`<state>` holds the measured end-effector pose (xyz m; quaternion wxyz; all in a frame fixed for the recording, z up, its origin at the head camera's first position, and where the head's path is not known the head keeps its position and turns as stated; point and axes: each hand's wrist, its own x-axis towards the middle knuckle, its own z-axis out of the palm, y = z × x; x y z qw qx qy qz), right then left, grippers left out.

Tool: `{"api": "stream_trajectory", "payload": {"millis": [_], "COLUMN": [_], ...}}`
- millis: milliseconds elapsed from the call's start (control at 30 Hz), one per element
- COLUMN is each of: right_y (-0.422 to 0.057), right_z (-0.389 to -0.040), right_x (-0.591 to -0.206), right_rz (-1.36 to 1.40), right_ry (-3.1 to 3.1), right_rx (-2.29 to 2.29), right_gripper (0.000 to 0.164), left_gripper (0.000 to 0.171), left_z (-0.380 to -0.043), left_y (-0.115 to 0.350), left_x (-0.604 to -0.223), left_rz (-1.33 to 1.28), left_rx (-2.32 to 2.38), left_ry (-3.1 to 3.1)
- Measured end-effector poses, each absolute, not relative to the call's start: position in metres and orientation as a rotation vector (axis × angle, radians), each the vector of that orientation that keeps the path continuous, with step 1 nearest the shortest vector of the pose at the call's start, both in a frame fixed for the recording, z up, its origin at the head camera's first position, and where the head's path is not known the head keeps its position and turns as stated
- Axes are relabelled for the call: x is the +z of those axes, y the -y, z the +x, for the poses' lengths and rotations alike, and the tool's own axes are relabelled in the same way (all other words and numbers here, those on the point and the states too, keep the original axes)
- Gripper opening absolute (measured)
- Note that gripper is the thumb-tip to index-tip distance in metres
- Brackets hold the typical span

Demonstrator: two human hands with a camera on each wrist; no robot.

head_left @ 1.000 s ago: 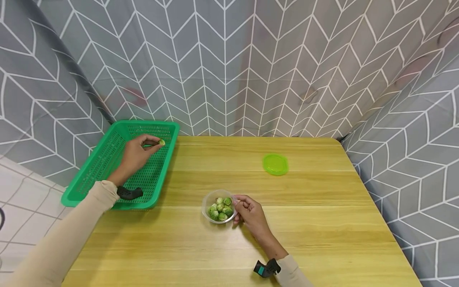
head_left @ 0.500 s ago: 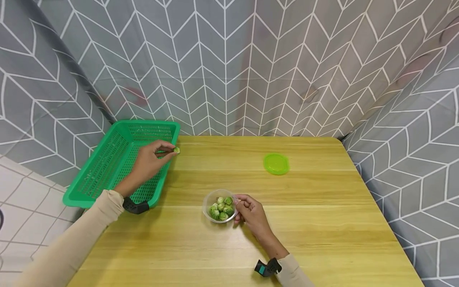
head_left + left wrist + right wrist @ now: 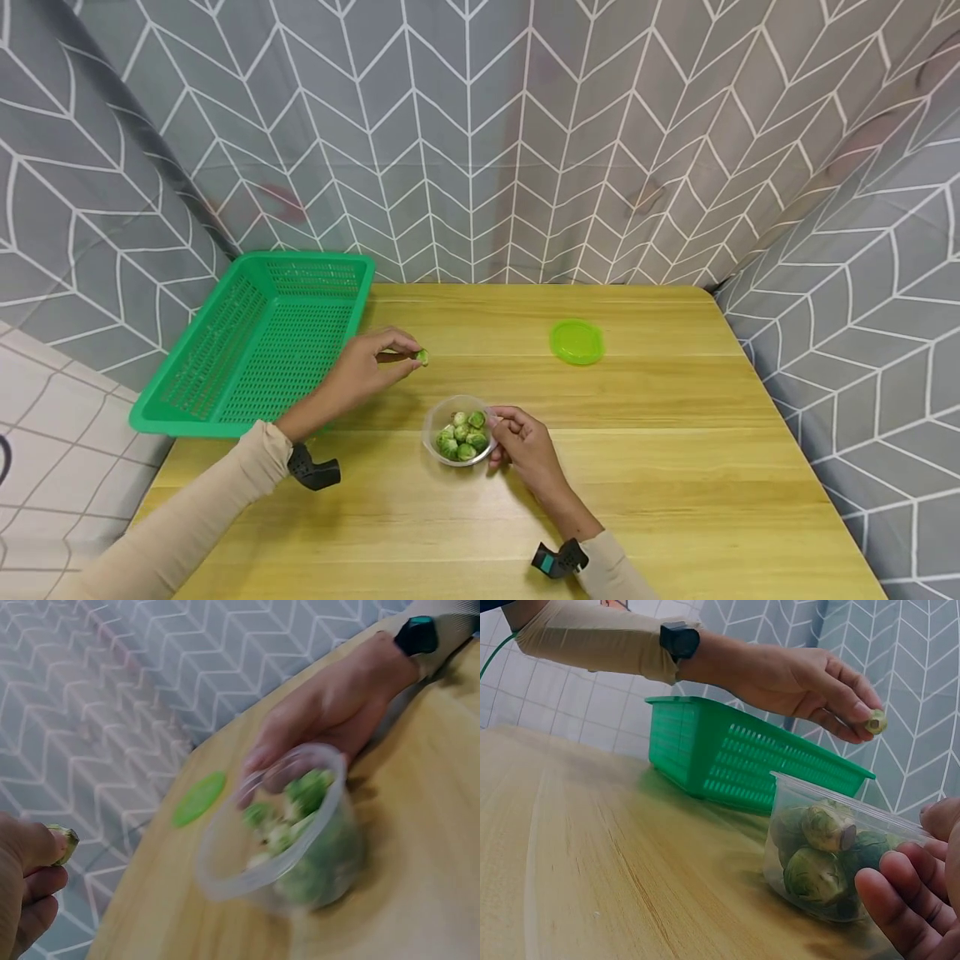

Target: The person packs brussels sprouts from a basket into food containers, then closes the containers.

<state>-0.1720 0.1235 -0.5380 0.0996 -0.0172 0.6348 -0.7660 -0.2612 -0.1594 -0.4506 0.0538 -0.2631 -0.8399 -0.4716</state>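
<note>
My left hand (image 3: 367, 367) pinches a small green Brussels sprout (image 3: 422, 357) between thumb and fingertips, above the table and up to the left of the tub. In the right wrist view the sprout's pale cut end (image 3: 877, 722) shows past the fingers. A clear plastic tub (image 3: 431, 446) stands on the table with several Brussels sprouts (image 3: 462, 435) inside. My right hand (image 3: 527, 450) grips the tub's right rim, thumb on top and fingers against the outer wall, as the right wrist view (image 3: 922, 892) also shows.
A green slatted plastic basket (image 3: 292, 333) stands at the table's back left; its visible inside holds nothing. A bright green lid (image 3: 577, 342) lies flat toward the back right. A grey patterned curtain (image 3: 480, 150) hangs behind the wooden table (image 3: 675, 467).
My left hand has moved from over the basket rightward and nearer the tub, carrying the Brussels sprout. The right hand and the tub have stayed in place.
</note>
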Motion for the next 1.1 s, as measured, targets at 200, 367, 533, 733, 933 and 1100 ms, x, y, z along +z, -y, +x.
{"api": "stream_trajectory", "payload": {"millis": [200, 367, 533, 733, 933, 1100], "right_y": [-0.123, -0.123, -0.123, -0.123, -0.123, -0.123], "right_z": [-0.172, -0.173, -0.173, -0.173, -0.173, -0.173], "right_x": [-0.537, -0.537, -0.538, -0.538, -0.537, -0.538], "right_rz": [-0.041, -0.04, -0.026, -0.028, -0.04, -0.043], "right_ry": [-1.869, -1.868, -1.878, -1.883, -1.866, -1.87], "right_rx": [-2.269, -2.266, -2.258, -2.256, -2.267, -2.263], "right_gripper": [0.032, 0.031, 0.031, 0.031, 0.031, 0.031], "left_gripper": [0.015, 0.017, 0.021, 0.019, 0.017, 0.015], "left_z": [-0.246, -0.232, -0.222, -0.218, -0.216, -0.215], "left_y": [0.14, 0.126, 0.116, 0.11, 0.107, 0.106], "left_x": [-0.463, -0.473, -0.481, -0.484, -0.482, -0.481], "left_rz": [-0.94, -1.03, -1.127, -1.233, -1.308, -1.348], "left_rx": [-1.514, -1.532, -1.518, -1.438, -1.251, -1.087], "left_ry": [2.547, 2.593, 2.634, 2.673, 2.72, 2.753]}}
